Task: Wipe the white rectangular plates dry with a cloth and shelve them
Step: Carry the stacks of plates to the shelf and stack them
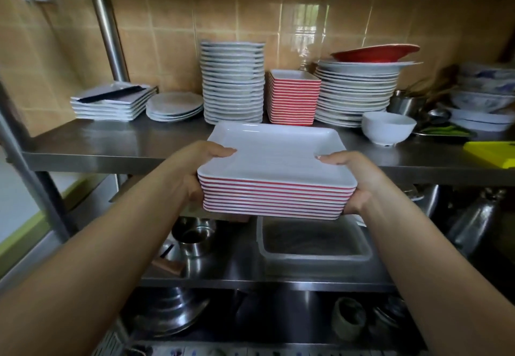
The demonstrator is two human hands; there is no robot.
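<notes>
I hold a stack of several white rectangular plates with red undersides in front of the steel shelf, its far edge over the shelf's front lip. My left hand grips the stack's left side, thumb on the top plate's rim and fingers underneath. My right hand grips the right side the same way. A matching stack of red-and-white rectangular plates stands on the shelf just behind. No cloth is in view.
On the shelf stand white square plates, small round plates, a tall white plate stack, large round plates topped by a red dish, and a white bowl. Below lie a plastic tub and steel pots.
</notes>
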